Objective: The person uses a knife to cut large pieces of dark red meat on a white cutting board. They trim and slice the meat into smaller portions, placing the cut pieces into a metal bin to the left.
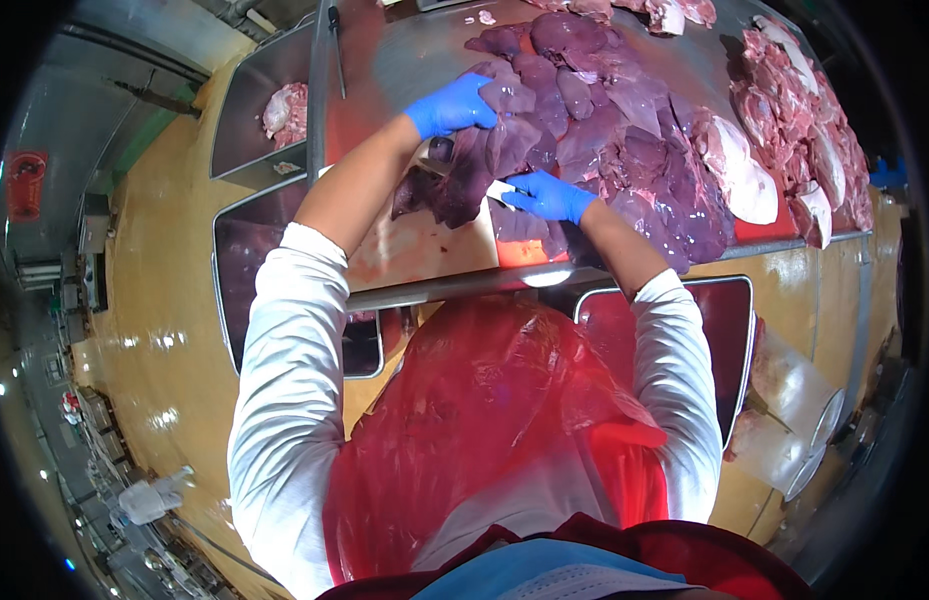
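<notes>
My left hand (452,107), in a blue glove, grips the upper part of a dark purple liver (466,172) and lifts it above a pale cutting board (439,245). Its lobes hang down past the fingers. To the right of that piece my right hand (552,197), also gloved in blue, is closed around what looks like a knife with a white handle (499,191); the blade is hidden. A large heap of glossy livers (624,150) spreads over the table beside and beyond both hands.
Pink meat cuts with white fat (784,120) lie on the table's right side. A steel rod (337,55) lies at its far left. Metal bins stand left (259,240) and right (739,340) below the front edge (454,288). A clear plastic tub (794,400) is at lower right.
</notes>
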Available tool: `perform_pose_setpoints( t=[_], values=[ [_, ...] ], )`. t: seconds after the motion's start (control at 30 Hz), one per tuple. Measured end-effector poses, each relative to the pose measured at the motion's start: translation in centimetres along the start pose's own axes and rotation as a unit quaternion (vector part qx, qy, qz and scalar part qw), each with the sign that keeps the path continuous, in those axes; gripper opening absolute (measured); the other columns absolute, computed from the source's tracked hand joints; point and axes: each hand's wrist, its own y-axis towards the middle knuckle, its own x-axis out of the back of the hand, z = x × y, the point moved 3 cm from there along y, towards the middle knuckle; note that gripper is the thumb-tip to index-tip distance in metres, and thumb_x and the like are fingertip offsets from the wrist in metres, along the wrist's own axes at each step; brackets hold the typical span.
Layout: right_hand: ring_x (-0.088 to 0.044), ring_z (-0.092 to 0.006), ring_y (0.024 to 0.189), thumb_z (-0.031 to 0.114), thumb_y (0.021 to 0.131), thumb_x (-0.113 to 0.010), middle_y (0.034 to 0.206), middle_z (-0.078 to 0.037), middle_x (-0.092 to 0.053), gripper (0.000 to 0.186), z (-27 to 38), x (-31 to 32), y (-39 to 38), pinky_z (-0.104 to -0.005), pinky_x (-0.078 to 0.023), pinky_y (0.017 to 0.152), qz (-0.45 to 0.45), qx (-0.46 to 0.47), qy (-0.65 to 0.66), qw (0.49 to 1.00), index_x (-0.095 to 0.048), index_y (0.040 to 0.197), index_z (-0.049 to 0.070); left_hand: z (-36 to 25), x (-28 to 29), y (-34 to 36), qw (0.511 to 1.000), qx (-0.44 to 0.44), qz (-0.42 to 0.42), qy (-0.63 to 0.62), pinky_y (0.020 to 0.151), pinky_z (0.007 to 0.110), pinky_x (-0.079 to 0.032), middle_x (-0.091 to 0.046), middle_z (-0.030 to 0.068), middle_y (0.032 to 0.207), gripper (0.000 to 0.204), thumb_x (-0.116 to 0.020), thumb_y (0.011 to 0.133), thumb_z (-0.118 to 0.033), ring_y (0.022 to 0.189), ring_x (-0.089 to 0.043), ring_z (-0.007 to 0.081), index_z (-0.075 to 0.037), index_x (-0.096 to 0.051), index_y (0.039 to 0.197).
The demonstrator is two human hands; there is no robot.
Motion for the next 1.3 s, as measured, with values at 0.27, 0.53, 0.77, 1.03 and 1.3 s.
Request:
perform_pose_setpoints(
  t=[0.27, 0.53, 0.77, 1.03, 1.3],
  values=[
    [-0.051, -0.0101, 0.05, 0.032, 0.107, -0.049, 0.067, -0.002, -0.055, 0.033, 3.7, 0.2, 0.6, -0.0265, -0.043, 0.048, -0.139, -0.027, 0.253, 0.957, -0.057, 0.093, 0.004, -4.7, -2.7, 10.2, 0.998, -0.05, 0.046, -0.013, 0.064, 0.027, -0.05, -0.067, 0.0014, 0.087, 0.031, -0.067, 0.074, 0.005, 0.075, -0.061, 0.0104, 0.002, -0.071, 0.105],
    [-0.046, -0.0102, 0.046, 0.034, 0.107, -0.052, 0.064, -0.001, -0.052, 0.03, 3.7, -4.4, -7.2, -0.0263, -0.04, 0.043, -0.286, -0.117, 0.487, 0.817, -0.057, 0.098, 0.006, -14.1, -7.1, 14.3, 0.979, -0.114, 0.058, 0.158, 0.082, 0.028, -0.051, -0.072, 0.0058, 0.102, 0.046, -0.068, 0.073, 0.0, 0.092, -0.064, 0.0133, -0.001, -0.07, 0.119],
    [-0.049, -0.0118, 0.048, 0.03, 0.107, -0.051, 0.065, -0.002, -0.054, 0.028, 7.0, 0.6, -0.6, -0.029, -0.042, 0.045, -0.411, -0.077, 0.496, 0.761, -0.057, 0.094, 0.006, -19.9, -9.9, 13.1, 0.966, -0.224, -0.01, 0.132, 0.082, 0.031, -0.05, -0.069, 0.0051, 0.096, 0.039, -0.064, 0.073, 0.002, 0.09, -0.062, 0.0155, 0.0, -0.069, 0.112],
    [-0.057, -0.0111, 0.064, 0.037, 0.102, -0.06, 0.076, -0.004, -0.064, 0.035, 6.8, -11.1, -9.1, -0.0302, -0.048, 0.061, -0.237, -0.178, 0.234, 0.926, -0.069, 0.107, 0.003, -18.9, -5.2, 4.8, 0.974, -0.169, -0.14, -0.061, 0.065, 0.029, -0.048, -0.063, 0.0017, 0.084, 0.042, -0.059, 0.074, 0.005, 0.074, -0.058, 0.0137, -0.004, -0.069, 0.113],
    [-0.044, -0.0047, 0.053, 0.031, 0.104, -0.06, 0.066, 0.003, -0.054, 0.028, 0.9, -12.2, -16.6, -0.0259, -0.035, 0.046, -0.369, -0.258, 0.197, 0.871, -0.066, 0.105, 0.004, -5.4, -5.1, -6.9, 0.799, -0.407, -0.267, 0.353, 0.072, 0.04, -0.055, -0.069, 0.02, 0.089, 0.03, -0.071, 0.063, 0.002, 0.086, -0.068, 0.0366, -0.003, -0.067, 0.092]
  ],
)
